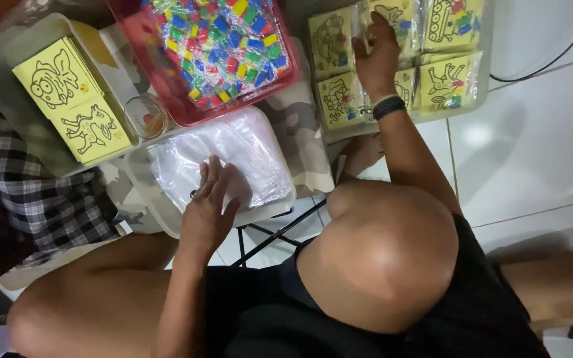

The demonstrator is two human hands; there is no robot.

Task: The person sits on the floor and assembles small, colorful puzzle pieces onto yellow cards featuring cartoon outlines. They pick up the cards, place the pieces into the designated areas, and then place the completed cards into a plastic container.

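Note:
My left hand [210,205] lies flat, fingers spread, on a stack of clear plastic bags [233,156] inside a white tray [160,212]. My right hand [376,56], with a black wristband, reaches over to a clear tray [482,73] at the upper right and rests on bagged yellow picture cards [449,83]; its fingers touch one packet, and whether it grips is unclear. A red tray [167,86] full of small coloured bottles [223,43] stands between the two hands, farther away.
A clear lidded box [8,99] on the left holds two bare yellow drawing cards [71,96]. A small round clear container [144,116] sits beside it. Camouflage cloth [306,146] covers a low stand; checked fabric [41,199] lies left. My bare knees fill the foreground; a black cable [552,59] crosses the white floor tiles.

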